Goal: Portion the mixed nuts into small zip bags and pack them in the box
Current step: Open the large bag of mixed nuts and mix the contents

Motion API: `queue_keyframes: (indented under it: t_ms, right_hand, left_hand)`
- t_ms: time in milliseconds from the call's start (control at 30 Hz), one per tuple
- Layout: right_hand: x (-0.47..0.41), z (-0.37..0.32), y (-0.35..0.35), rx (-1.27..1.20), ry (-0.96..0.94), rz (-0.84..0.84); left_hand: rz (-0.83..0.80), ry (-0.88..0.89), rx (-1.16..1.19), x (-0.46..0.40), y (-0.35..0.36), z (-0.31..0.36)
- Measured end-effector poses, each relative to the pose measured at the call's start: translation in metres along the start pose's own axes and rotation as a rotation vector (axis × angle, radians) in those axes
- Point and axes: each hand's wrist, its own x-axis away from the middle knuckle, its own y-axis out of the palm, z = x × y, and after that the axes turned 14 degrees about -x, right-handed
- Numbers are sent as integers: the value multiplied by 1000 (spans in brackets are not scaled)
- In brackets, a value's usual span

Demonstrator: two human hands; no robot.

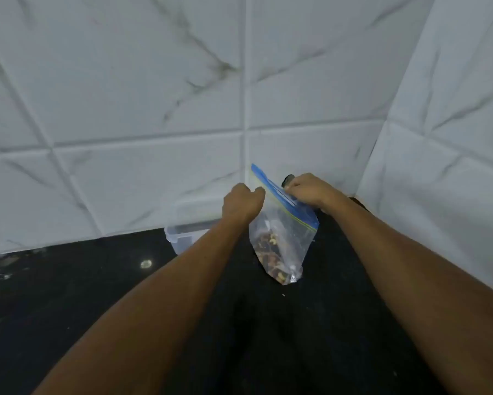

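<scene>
Above black counter (68,295) | both hands' fingers pinch zip bag (282,238) top | no legible writing

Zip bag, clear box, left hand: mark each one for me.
zip bag (285,238), head view, clear side panel.
clear box (172,235), head view, left rim corner.
left hand (241,205), head view, back of hand.

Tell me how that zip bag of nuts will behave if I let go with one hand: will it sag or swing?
Likely floppy: the zip bag is thin clear film, hanging creased between the left hand and right hand. Probably bottom-heavy: the nuts sit in its lower corner, so it should swing down. The film may be slippery, though that is hard to tell.
</scene>
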Motion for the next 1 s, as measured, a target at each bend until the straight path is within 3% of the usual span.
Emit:
queue_keyframes:
  t_ms: [167,333,500,600,1000]
  right_hand:
    - [7,10,8,29,-37,-14]
    - [17,14,15,-73,-21,-50]
    - [26,9,22,-90,-24,-11]
    - [31,-2,21,-221,-33,33]
    - [103,-64,7,-446,-89,31]
  left_hand:
    - [-194,-144,281,0,31,12]
    - [-246,-194,358,1,43,17]
    - [-231,-254,433,4,43,15]
    - [-178,-264,502,4,30,15]
    - [0,-84,553,71,-75,-6]
